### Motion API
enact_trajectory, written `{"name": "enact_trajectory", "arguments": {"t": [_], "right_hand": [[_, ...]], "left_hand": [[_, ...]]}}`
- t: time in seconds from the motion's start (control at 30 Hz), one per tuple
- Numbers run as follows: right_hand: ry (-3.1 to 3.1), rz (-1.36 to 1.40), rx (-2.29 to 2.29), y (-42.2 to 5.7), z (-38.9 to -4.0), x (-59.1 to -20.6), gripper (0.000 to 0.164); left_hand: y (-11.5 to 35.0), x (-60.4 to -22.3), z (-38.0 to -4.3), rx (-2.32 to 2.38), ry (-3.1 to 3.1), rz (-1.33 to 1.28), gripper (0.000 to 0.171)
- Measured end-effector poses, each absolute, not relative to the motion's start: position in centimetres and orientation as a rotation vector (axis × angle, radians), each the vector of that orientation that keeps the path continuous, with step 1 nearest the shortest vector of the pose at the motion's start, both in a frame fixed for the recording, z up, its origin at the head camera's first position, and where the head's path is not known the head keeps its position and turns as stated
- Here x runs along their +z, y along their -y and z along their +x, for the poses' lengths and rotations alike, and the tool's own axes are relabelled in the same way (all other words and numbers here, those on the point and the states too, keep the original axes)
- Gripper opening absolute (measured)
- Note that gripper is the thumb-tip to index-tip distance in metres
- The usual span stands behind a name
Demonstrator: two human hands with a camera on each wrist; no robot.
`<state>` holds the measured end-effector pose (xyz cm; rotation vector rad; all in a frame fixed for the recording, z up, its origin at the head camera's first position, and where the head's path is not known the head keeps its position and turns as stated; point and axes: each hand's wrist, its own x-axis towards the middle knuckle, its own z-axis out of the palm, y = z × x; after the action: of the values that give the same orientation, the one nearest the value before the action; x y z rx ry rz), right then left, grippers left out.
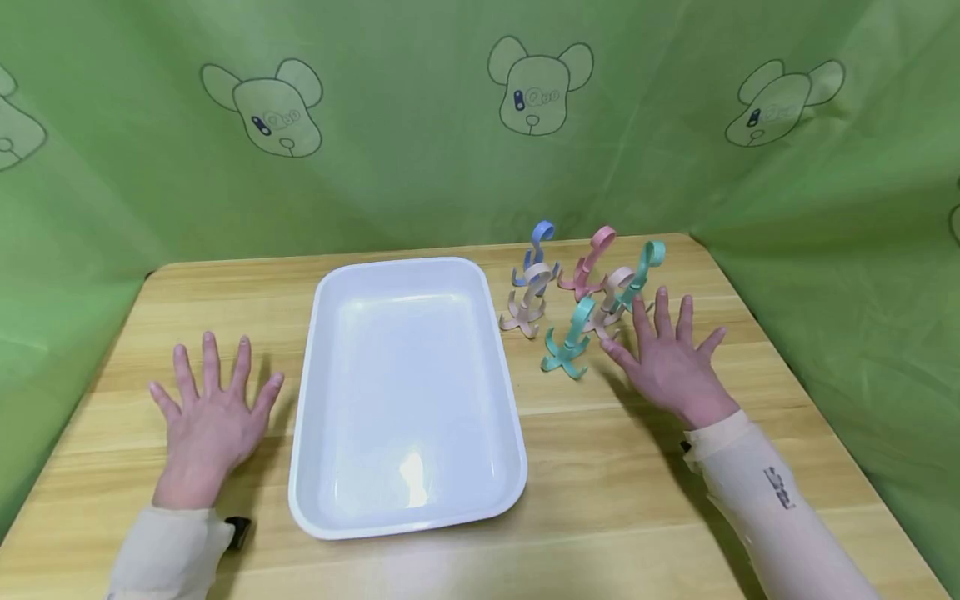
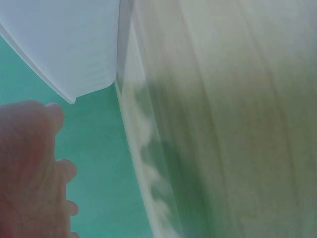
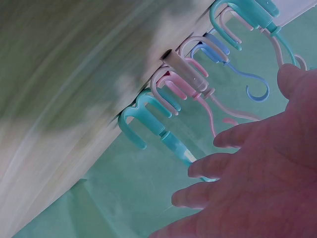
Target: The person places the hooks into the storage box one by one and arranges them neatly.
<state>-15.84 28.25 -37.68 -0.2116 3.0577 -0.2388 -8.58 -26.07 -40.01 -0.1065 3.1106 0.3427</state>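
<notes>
My left hand is held over the table left of a white tray, fingers spread and straight, holding nothing. Over on the right, my right hand is also spread flat beside a cluster of four-pronged hanging hooks. The nearer teal hook stands left of its thumb. A farther teal hook rises just past the fingertips, with a pale pink hook beside it. Farther left stand another pale pink hook, a blue hook and a pink hook. All stand on their prongs, curled ends up.
The white tray holds nothing and sits mid-table, left of the hooks. Light wood covers the tabletop. A green curtain with printed bear heads hangs behind the table and along both sides.
</notes>
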Motion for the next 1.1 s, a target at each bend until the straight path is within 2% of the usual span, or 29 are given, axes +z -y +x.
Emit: {"name": "enact_trajectory", "arguments": {"t": [0.33, 0.4, 0.57, 0.63, 0.73, 0.83, 1.1], "right_hand": [[-3.16, -0.273, -0.337, -28.1, -15.1, -36.6, 0.085], [-3.294, -0.335, -0.478, -28.1, -15.0, -36.3, 0.076], [-3.564, -0.649, -1.01, -27.3, -15.2, -35.7, 0.04], [-3.54, -0.821, -1.201, -26.8, -15.4, -35.7, 0.033], [-3.41, -0.991, -1.404, -25.8, -15.8, -35.8, 0.033], [-3.308, -0.953, -1.462, -25.0, -16.1, -35.9, 0.035], [-3.184, -0.608, -1.409, -23.6, -16.6, -36.2, 0.041]], "left_hand": [[26.2, -40.1, -8.5, 0.398, -3.13, -0.079, 0.079], [26.1, -39.9, -8.5, 0.47, -3.147, -0.071, 0.08], [25.9, -38.9, -8.3, 0.855, -3.165, -0.111, 0.076], [25.7, -38.5, -8.2, 1.1, -3.122, -0.116, 0.069], [25.3, -38.1, -8.2, 1.425, -3.002, -0.124, 0.058], [24.8, -38.0, -8.3, 1.661, -2.847, -0.168, 0.054], [23.7, -38.6, -8.5, 2.127, -2.404, -0.118, 0.052]]}}
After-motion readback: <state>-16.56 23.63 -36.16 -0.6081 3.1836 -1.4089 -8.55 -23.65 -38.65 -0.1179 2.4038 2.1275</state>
